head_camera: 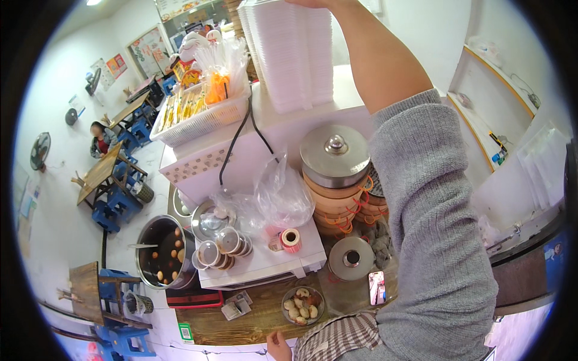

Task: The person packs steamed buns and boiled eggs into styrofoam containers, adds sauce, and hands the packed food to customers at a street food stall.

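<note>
My right arm in a grey knit sleeve reaches up to a tall stack of white plastic container lids or trays (293,58). Only part of my right hand (311,2) shows at the top edge of the picture, by the top of the stack; its fingers are mostly cut off. My left hand (279,346) hangs low at the counter's front edge, fingers loosely curled, with nothing visible in it. Nearest to it is a round bowl of pale dumpling-like food (303,307). Bamboo steamers (332,203) under a metal lid (335,151) stand below my right forearm.
A pot of eggs in dark liquid (165,252), lidded plastic cups (229,241), a label roll (290,239) and a clear plastic bag (284,194) are at left and centre. A phone (377,288) lies near the sleeve. A person (103,140) sits at a far table.
</note>
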`<action>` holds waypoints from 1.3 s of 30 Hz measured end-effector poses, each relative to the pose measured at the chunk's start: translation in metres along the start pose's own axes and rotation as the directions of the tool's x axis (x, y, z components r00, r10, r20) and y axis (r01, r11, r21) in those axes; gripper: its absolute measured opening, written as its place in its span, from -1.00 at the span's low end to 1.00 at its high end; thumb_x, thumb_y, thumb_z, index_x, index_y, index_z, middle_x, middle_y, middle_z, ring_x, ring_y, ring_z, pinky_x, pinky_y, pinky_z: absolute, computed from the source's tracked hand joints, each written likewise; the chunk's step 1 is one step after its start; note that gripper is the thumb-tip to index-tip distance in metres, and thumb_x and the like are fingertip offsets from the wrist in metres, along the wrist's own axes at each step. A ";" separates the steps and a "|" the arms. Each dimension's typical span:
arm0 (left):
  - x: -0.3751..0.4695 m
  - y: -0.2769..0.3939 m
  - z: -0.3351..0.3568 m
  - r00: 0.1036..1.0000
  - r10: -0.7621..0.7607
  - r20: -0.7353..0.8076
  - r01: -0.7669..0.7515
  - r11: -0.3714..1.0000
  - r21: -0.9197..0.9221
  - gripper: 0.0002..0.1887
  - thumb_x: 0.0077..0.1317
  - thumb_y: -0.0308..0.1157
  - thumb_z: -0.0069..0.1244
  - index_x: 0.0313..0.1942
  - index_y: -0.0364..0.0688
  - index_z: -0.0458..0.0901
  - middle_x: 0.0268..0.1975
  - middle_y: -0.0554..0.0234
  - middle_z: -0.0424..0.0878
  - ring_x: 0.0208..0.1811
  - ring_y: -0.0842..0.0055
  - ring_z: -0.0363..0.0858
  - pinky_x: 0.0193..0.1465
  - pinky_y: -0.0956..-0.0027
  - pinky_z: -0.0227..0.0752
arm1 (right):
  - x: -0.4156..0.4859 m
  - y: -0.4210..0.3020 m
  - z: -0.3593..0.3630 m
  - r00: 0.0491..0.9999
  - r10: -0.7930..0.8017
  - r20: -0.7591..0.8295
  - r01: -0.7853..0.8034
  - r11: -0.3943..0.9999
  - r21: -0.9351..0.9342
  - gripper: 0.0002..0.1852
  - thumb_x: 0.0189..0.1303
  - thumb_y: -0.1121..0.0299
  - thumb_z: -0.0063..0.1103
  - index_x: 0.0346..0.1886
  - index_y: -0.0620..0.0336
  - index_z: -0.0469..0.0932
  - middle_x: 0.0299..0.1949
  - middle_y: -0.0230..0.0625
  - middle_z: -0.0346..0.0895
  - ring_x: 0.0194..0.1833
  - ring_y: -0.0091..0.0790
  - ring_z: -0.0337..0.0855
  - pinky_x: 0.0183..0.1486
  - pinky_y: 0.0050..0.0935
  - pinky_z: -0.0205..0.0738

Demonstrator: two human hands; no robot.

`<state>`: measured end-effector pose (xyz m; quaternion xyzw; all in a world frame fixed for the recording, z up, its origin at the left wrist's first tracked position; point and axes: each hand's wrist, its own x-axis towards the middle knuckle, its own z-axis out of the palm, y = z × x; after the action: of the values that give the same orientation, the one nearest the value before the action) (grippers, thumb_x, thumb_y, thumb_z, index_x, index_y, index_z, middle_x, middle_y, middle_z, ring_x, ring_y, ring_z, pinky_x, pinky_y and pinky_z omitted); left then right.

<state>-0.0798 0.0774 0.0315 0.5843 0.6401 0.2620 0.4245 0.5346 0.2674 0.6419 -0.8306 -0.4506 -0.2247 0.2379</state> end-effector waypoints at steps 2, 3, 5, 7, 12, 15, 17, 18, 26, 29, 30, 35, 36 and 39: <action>-0.013 0.016 -0.004 0.998 0.059 -0.006 -0.058 0.998 0.031 -0.67 0.42 -0.20 -0.02 -0.08 -0.32 0.64 -0.12 -0.12 0.67 -0.10 0.05 0.59 0.00 0.14 0.44 | 0.011 0.003 0.010 0.963 -0.061 -0.264 0.053 0.998 -0.040 -0.54 0.08 0.02 0.20 -0.09 0.17 0.65 -0.03 0.02 0.64 0.04 -0.01 0.63 0.14 -0.17 0.51; -0.015 0.024 -0.004 0.999 0.054 -0.002 -0.053 0.997 0.052 -0.66 0.41 -0.19 -0.01 -0.07 -0.32 0.64 -0.11 -0.13 0.67 -0.08 0.06 0.59 0.02 0.15 0.43 | 0.015 0.004 0.015 0.915 -0.094 -0.392 0.075 0.995 -0.065 -0.58 0.10 0.05 0.18 -0.12 0.17 0.67 -0.06 0.00 0.66 0.02 -0.01 0.65 0.12 -0.16 0.53; -0.021 0.033 -0.007 0.999 0.035 0.006 -0.035 0.994 0.100 -0.64 0.41 -0.17 0.02 -0.04 -0.33 0.62 -0.10 -0.16 0.66 -0.04 0.06 0.58 0.06 0.16 0.42 | 0.023 0.007 0.017 0.883 -0.230 -0.409 0.120 0.953 -0.277 -0.70 0.16 0.18 0.11 -0.20 0.16 0.67 -0.15 -0.05 0.67 -0.04 -0.07 0.67 0.02 -0.17 0.57; -0.028 0.034 -0.007 1.000 -0.018 0.016 0.016 0.993 0.115 -0.64 0.41 -0.20 0.01 0.00 -0.34 0.59 -0.06 -0.16 0.65 -0.03 0.07 0.58 0.08 0.18 0.42 | 0.020 0.007 0.014 0.800 -0.366 -0.476 0.136 0.882 -0.450 -0.79 0.20 0.30 0.06 -0.26 0.16 0.66 -0.23 -0.11 0.67 -0.11 -0.13 0.68 -0.09 -0.20 0.60; -0.032 0.027 -0.003 0.996 -0.074 -0.052 0.072 0.997 -0.027 -0.77 0.36 -0.39 0.07 -0.09 -0.37 0.58 -0.27 0.14 0.68 -0.24 0.48 0.64 -0.11 0.42 0.51 | -0.043 0.001 -0.014 0.458 -0.533 -0.711 0.212 0.843 -0.495 -0.86 0.25 0.38 0.08 -0.31 0.19 0.61 -0.36 -0.19 0.63 -0.29 -0.16 0.66 -0.28 -0.25 0.60; -0.017 0.048 0.000 0.998 0.045 -0.051 -0.056 0.970 -0.235 -0.73 0.35 -0.37 0.12 -0.04 -0.35 0.59 -0.15 0.12 0.67 -0.16 0.50 0.61 -0.06 0.41 0.49 | -0.135 -0.010 0.002 0.361 -0.245 -0.900 0.615 0.788 0.033 -0.86 0.32 0.43 0.14 -0.18 0.27 0.63 -0.36 -0.19 0.64 -0.44 -0.36 0.63 -0.37 -0.48 0.50; -0.003 0.072 -0.003 0.970 0.224 0.099 -0.162 0.890 -0.427 -0.63 0.38 -0.35 0.09 0.11 -0.35 0.52 0.02 0.09 0.63 0.03 0.45 0.60 0.15 0.36 0.45 | -0.221 -0.014 0.032 0.771 0.230 -0.594 0.450 0.464 0.763 -0.84 0.37 0.41 0.13 -0.16 0.30 0.63 -0.44 -0.34 0.63 -0.39 -0.62 0.56 -0.36 -0.60 0.40; 0.002 0.085 -0.006 0.943 0.274 0.188 -0.150 0.855 -0.497 -0.54 0.39 -0.32 0.08 0.21 -0.35 0.44 0.15 0.06 0.56 0.15 0.40 0.55 0.25 0.31 0.40 | -0.275 -0.011 0.045 0.848 0.293 -0.442 0.163 0.649 0.743 -0.75 0.33 0.26 0.15 -0.12 0.23 0.65 -0.35 -0.25 0.70 -0.25 -0.45 0.70 -0.19 -0.48 0.54; 0.002 0.054 -0.050 0.889 0.049 0.455 0.275 0.737 -0.617 -0.31 0.49 0.02 -0.13 0.43 -0.25 0.13 0.36 0.13 0.34 0.35 0.36 0.33 0.42 0.24 0.20 | -0.671 -0.117 0.186 0.712 0.011 0.702 -0.697 0.123 0.706 -0.78 0.36 0.32 0.16 -0.18 0.32 0.61 -0.41 -0.44 0.60 -0.42 -0.67 0.50 -0.36 -0.57 0.43; 0.001 0.002 -0.078 0.899 -0.124 0.420 0.306 0.864 -0.400 -0.34 0.51 -0.03 -0.15 0.42 -0.28 0.15 0.35 0.11 0.36 0.32 0.37 0.37 0.40 0.32 0.21 | -0.763 -0.138 0.221 0.545 0.162 0.822 -0.836 0.042 0.547 -0.75 0.39 0.29 0.13 -0.14 0.31 0.60 -0.36 -0.39 0.61 -0.45 -0.61 0.53 -0.38 -0.56 0.45; 0.002 -0.012 -0.085 0.902 -0.138 0.409 0.310 0.867 -0.390 -0.35 0.52 -0.04 -0.15 0.42 -0.29 0.15 0.35 0.10 0.36 0.31 0.37 0.38 0.39 0.33 0.22 | -0.786 -0.137 0.235 0.452 0.220 0.864 -0.886 -0.001 0.464 -0.75 0.40 0.28 0.12 -0.12 0.31 0.60 -0.35 -0.38 0.61 -0.47 -0.59 0.54 -0.40 -0.55 0.46; 0.007 -0.057 -0.123 0.954 -0.037 0.297 0.102 0.974 -0.205 -0.38 0.52 -0.11 -0.12 0.37 -0.40 0.22 0.34 0.00 0.36 0.30 0.31 0.37 0.39 0.27 0.21 | -0.849 -0.127 0.292 0.138 0.431 0.892 -0.965 -0.146 0.219 -0.65 0.45 0.25 0.00 0.15 0.27 0.40 -0.25 -0.26 0.63 -0.48 -0.45 0.63 -0.48 -0.47 0.52; 0.013 -0.059 -0.123 0.952 0.014 0.307 0.033 0.989 -0.147 -0.39 0.52 -0.12 -0.13 0.36 -0.41 0.22 0.35 -0.02 0.35 0.30 0.30 0.37 0.39 0.27 0.19 | -0.850 -0.126 0.301 0.080 0.433 0.898 -0.963 -0.200 0.182 -0.62 0.45 0.25 -0.02 0.20 0.26 0.35 -0.23 -0.24 0.64 -0.48 -0.43 0.65 -0.49 -0.45 0.53; 0.029 -0.052 -0.096 0.934 0.280 0.222 -0.261 0.959 -0.110 -0.44 0.53 -0.22 -0.13 0.36 -0.41 0.22 0.36 -0.10 0.32 0.32 0.24 0.34 0.43 0.22 0.12 | -0.846 -0.126 0.319 0.055 0.399 0.915 -0.961 -0.228 0.158 -0.55 0.47 0.19 -0.04 0.30 0.20 0.24 -0.17 -0.14 0.67 -0.45 -0.40 0.67 -0.49 -0.47 0.51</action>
<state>-0.1873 0.1116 0.0300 0.6765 0.4879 0.2720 0.4799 0.0604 -0.0240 -0.0811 -0.6870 0.0921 0.4841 0.5340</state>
